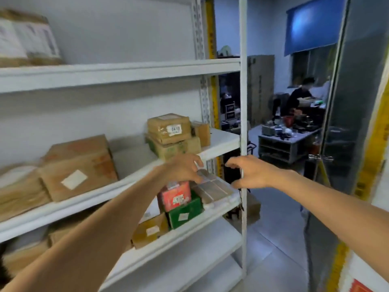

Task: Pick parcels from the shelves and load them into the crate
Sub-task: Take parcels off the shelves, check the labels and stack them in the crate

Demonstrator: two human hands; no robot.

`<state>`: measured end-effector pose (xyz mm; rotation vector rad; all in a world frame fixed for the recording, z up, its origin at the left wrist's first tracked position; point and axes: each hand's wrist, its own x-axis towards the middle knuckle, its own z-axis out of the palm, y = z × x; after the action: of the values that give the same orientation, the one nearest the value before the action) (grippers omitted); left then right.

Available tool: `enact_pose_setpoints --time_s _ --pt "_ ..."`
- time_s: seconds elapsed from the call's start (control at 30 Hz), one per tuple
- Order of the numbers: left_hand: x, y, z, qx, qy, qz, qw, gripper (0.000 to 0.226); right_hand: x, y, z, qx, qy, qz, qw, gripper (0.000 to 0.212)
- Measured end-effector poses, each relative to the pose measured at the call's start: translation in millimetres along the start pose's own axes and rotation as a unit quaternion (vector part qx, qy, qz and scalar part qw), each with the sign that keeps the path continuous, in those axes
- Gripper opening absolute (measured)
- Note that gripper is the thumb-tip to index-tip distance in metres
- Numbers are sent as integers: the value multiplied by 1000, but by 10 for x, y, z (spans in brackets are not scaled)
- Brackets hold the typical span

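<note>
Head view: left hand lies over the flat taped parcel at the right end of the lower shelf, fingers curled on its far edge; a firm grip cannot be confirmed. Right hand, just right of the parcel, grip wide, holds nothing.

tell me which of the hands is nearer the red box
Left. The left hand is just above the red box; the right hand is off to the right, by the shelf post.
</note>
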<state>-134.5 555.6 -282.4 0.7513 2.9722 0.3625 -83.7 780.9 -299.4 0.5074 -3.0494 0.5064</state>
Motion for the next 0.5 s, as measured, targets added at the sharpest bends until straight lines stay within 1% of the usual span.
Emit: enact_pose_setpoints --time_s 0.1,0.23,0.4,0.5 --pt "-248 -305 -80 12 31 -63 998 51 298 -230 67 -11 -6 -56 998 71" --pt "-407 -535 -45 5 59 -131 990 49 564 -308 140 -14 -25 -88 996 75" --pt "-358 -633 -43 -10 56 -174 983 50 856 -259 95 -31 -34 -110 993 77" --pt "-208 -704 -120 2 61 -187 980 50 1104 -229 21 -33 -27 -123 991 71"
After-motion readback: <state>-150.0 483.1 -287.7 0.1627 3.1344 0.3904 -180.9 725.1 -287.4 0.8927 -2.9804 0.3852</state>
